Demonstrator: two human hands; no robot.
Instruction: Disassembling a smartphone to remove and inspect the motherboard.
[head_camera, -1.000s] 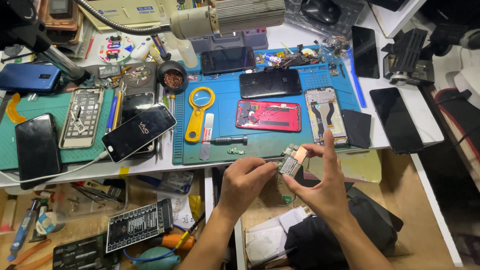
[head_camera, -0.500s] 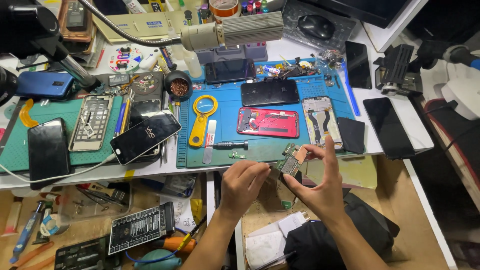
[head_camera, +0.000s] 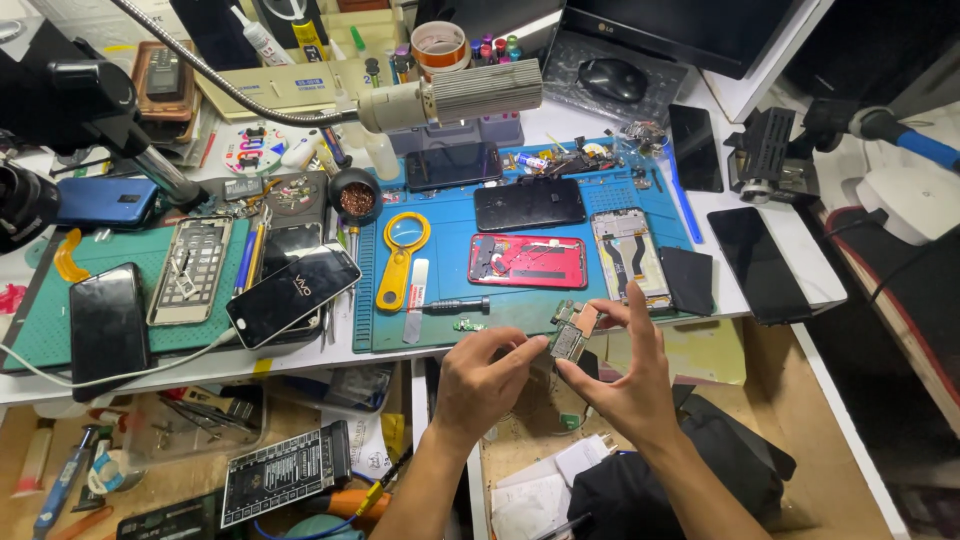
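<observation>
In the head view, a small circuit board (head_camera: 572, 333) is held between both hands just in front of the near edge of the surface (head_camera: 760, 215), over the gap above the lower shelf. The left hand (head_camera: 487, 385) is closed on the board's lower left edge, with thumb and forefinger pinched. The right hand (head_camera: 632, 375) grips the board's right side with its fingers (head_camera: 612, 312), the other fingers being spread upward.

On the blue mat (head_camera: 450, 325) beyond the hands, a red phone back (head_camera: 527, 261) is laid open, with a bare phone frame (head_camera: 629, 256) to its right and a dark phone (head_camera: 530, 203) just behind it. A yellow magnifier (head_camera: 402, 256) lies to the left on the same mat, with a small screwdriver (head_camera: 455, 304) near it.

A small round black cup (head_camera: 352, 196), standing at the far left corner of the blue mat, is seen to hold brownish wire wool. On the green mat (head_camera: 40, 330) at the left, a black phone (head_camera: 105, 325) and a phone frame (head_camera: 191, 269) are laid flat; a tilted phone (head_camera: 293, 295) rests just right of them.

On the lower shelf, a clear tray (head_camera: 190, 425) at the left holds small tools, too jumbled to be told apart. A black bag (head_camera: 690, 480) lies under the right forearm.
</observation>
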